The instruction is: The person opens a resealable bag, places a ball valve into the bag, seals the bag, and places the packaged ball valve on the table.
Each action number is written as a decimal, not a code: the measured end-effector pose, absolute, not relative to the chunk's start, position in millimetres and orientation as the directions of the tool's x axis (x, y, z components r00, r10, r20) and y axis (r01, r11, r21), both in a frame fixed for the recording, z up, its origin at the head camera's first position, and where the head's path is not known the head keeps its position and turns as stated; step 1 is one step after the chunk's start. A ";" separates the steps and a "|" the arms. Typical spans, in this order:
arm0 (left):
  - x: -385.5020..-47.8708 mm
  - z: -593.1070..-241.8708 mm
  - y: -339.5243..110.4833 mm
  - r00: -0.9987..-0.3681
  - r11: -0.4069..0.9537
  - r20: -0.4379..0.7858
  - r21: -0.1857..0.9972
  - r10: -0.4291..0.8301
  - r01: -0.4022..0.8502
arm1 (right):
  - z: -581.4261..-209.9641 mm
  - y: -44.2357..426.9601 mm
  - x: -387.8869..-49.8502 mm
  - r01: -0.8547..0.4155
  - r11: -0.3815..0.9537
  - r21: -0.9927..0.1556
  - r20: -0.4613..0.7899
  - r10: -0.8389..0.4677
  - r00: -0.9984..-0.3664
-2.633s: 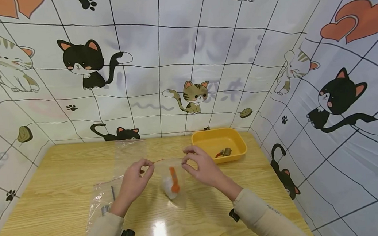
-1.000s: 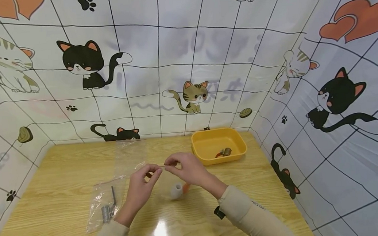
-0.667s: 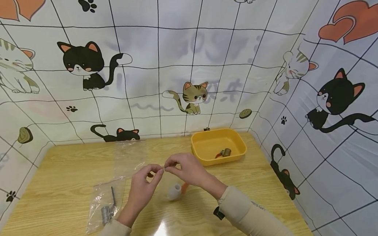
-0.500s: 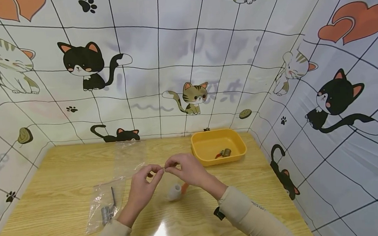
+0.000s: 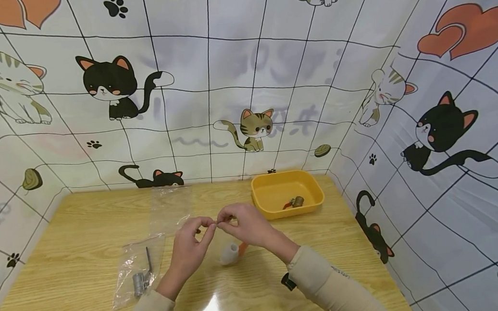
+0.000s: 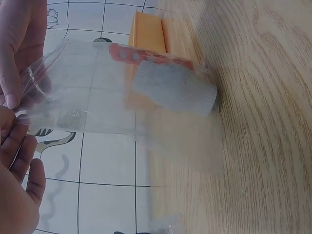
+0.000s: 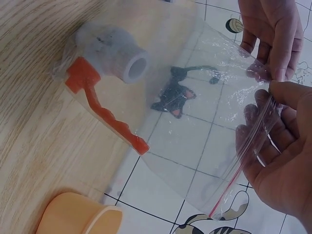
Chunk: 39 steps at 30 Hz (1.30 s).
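My left hand (image 5: pixel 190 246) and right hand (image 5: pixel 247 225) meet fingertip to fingertip over the middle of the table, both pinching the top edge of a clear zip bag (image 7: pixel 204 151). A red strip runs along that edge in the right wrist view. Inside the bag lie a white plastic pipe fitting (image 7: pixel 109 51) with a round opening and an orange-red lever handle (image 7: pixel 112 119). The bag hangs below the hands, its lower end at the tabletop. How far the seal is pressed together is hard to tell.
A second clear bag (image 5: pixel 121 280) on the left holds a grey metal cylinder (image 5: pixel 139 283) and a dark thin rod (image 5: pixel 149 260). Behind it lies another flat clear bag (image 5: pixel 170 207). At the back right stands a yellow tray (image 5: pixel 275 214) with a small brass-coloured part (image 5: pixel 297 201).
Earlier the hands were apart at the two ends of the bag's top edge. The right hand has moved left until both fingertips meet. Over the last half second they hardly move.
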<state>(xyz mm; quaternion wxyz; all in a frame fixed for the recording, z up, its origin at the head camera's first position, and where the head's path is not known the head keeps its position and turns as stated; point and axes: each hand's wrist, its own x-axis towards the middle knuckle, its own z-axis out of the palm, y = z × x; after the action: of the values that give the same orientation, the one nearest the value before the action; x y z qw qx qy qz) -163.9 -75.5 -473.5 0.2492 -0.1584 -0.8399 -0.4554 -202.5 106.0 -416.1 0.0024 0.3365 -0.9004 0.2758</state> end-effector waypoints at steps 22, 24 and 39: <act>-162.3 -476.4 -77.8 -0.819 0.548 0.570 0.668 0.059 0.504 | -416.4 103.7 -201.0 -0.606 0.642 -0.469 0.152 -0.617 -0.772; -162.2 -476.1 -77.4 -0.819 0.555 0.570 0.662 0.062 0.504 | -416.3 104.8 -201.4 -0.598 0.645 -0.476 0.141 -0.615 -0.776; -163.0 -473.1 -78.0 -0.857 0.546 0.509 0.698 0.077 0.463 | -416.9 107.3 -200.5 -0.587 0.663 -0.464 0.147 -0.596 -0.790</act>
<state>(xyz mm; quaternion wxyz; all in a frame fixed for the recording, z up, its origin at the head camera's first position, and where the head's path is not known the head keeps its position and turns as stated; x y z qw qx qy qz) -163.0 -78.0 -473.1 0.2149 -0.1586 -0.8526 -0.4491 -200.5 107.3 -416.9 -0.0087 0.3242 -0.9119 0.2513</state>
